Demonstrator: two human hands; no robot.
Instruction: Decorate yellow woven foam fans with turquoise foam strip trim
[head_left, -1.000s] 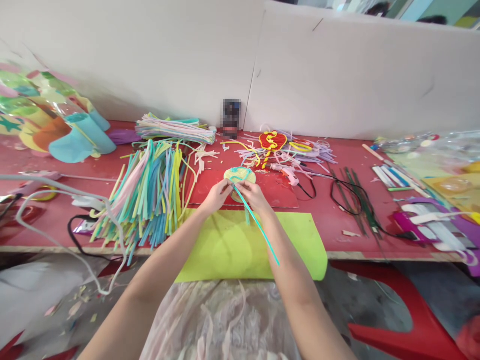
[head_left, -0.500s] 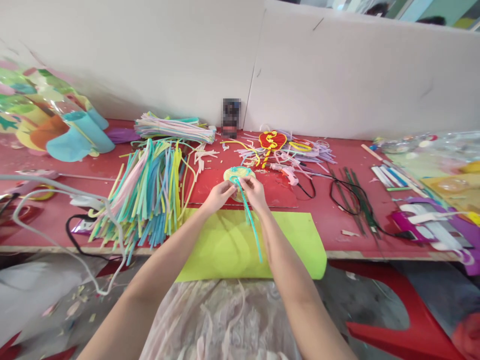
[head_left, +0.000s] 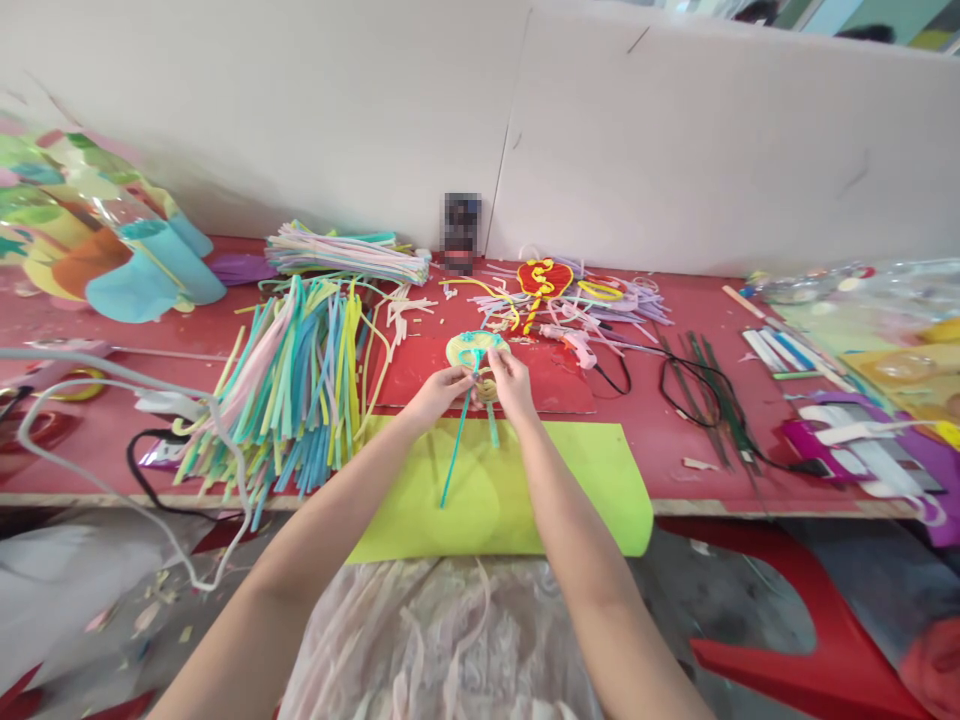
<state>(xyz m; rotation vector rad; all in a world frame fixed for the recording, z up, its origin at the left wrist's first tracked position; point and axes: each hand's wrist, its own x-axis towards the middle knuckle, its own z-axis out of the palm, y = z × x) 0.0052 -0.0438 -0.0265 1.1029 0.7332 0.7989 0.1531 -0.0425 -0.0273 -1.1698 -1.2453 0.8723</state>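
Between my hands is a round pale-yellow piece (head_left: pixel 459 349) with teal trim, above the red board. A teal pipe cleaner (head_left: pixel 456 450) bends over its front, and its long free end hangs down to the left. My left hand (head_left: pixel 444 392) pinches this pipe cleaner just below the disc. At the lower right rim, my right hand (head_left: pixel 513 384) has thumb and finger closed on the disc; its fingertips partly hide the contact. A short teal handle (head_left: pixel 493 428) sticks out below, between the hands.
A yellow-green sheet (head_left: pixel 585 485) lies under my forearms at the table edge. Left is a large pile of pastel pipe cleaners (head_left: pixel 300 380). Behind are a red heart-shaped piece with yellow trim (head_left: pixel 545 281) and a pink glue gun (head_left: pixel 574 345). Black cable (head_left: pixel 675 400) runs right.
The long end of the teal pipe cleaner has swung from lower right to lower left. It has passed from my right fingers into my left; the right fingers now sit at the rim.
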